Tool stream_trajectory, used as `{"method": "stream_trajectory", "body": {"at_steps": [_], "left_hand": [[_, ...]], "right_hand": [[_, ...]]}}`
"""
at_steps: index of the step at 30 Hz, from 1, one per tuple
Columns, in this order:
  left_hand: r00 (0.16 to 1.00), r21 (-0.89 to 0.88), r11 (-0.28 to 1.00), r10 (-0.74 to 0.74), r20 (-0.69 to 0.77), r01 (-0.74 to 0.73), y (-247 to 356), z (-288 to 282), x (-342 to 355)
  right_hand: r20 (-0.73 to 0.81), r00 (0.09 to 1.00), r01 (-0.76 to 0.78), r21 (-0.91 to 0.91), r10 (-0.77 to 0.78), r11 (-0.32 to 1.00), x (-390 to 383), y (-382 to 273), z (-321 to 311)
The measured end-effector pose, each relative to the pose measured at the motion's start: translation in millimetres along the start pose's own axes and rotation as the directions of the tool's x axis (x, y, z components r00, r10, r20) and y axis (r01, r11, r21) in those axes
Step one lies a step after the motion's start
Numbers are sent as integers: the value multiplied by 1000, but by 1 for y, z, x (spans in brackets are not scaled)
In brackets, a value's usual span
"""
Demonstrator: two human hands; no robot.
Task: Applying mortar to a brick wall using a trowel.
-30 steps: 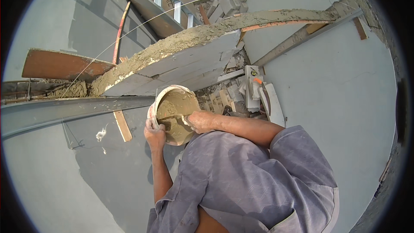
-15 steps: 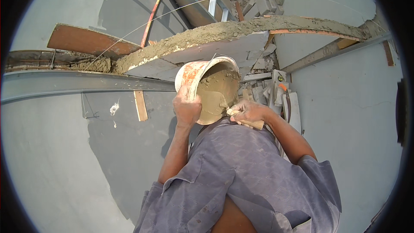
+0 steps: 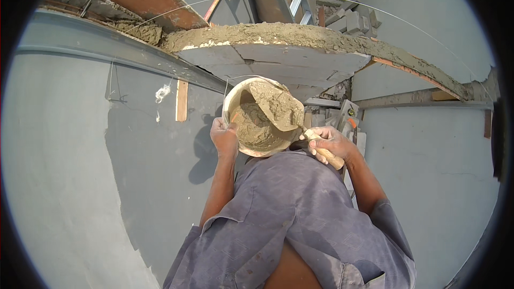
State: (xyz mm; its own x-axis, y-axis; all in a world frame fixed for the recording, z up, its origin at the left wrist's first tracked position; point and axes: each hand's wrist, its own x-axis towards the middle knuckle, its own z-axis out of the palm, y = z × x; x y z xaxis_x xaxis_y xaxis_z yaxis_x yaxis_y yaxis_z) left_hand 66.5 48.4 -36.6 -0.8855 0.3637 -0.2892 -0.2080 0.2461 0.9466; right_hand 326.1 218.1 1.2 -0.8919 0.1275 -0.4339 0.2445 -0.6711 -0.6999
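Two bare hands are working over a round cream-coloured plastic bucket of grey mortar (image 3: 257,123): the left hand (image 3: 224,136) is clamping closed on its near-left rim, while the right hand (image 3: 327,143) is wrapping tight around the wooden handle of a mortar-laden steel trowel (image 3: 278,108), its blade pointing up-left from the grip into the bucket, just below the mortar-topped grey block wall (image 3: 289,43)

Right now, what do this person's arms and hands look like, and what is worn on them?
Both forearms are bare, as are the left hand and right hand: no gloves. The grey-blue shirt has short sleeves with loose, creased cuffs. No watch or rings show.
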Motion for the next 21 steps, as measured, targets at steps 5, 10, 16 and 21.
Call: {"method": "stream_trajectory", "body": {"at_steps": [5,10,16,21], "left_hand": [[999,67,998,12,-32,-10,-33,-32,21],[995,43,999,13,-102,-8,-43,-48,28],[988,7,999,-45,-151,46,-50,-66,38],[987,-23,997,-74,-140,72,-59,-82,40]], "right_hand": [[-131,985,-118,-36,112,992,10,-1,27],[-171,981,107,61,-96,992,12,-52,79],[-156,303,608,-728,-940,317,-16,-156,160],[25,-241,48,-998,-970,-37,44,-143,125]]}}
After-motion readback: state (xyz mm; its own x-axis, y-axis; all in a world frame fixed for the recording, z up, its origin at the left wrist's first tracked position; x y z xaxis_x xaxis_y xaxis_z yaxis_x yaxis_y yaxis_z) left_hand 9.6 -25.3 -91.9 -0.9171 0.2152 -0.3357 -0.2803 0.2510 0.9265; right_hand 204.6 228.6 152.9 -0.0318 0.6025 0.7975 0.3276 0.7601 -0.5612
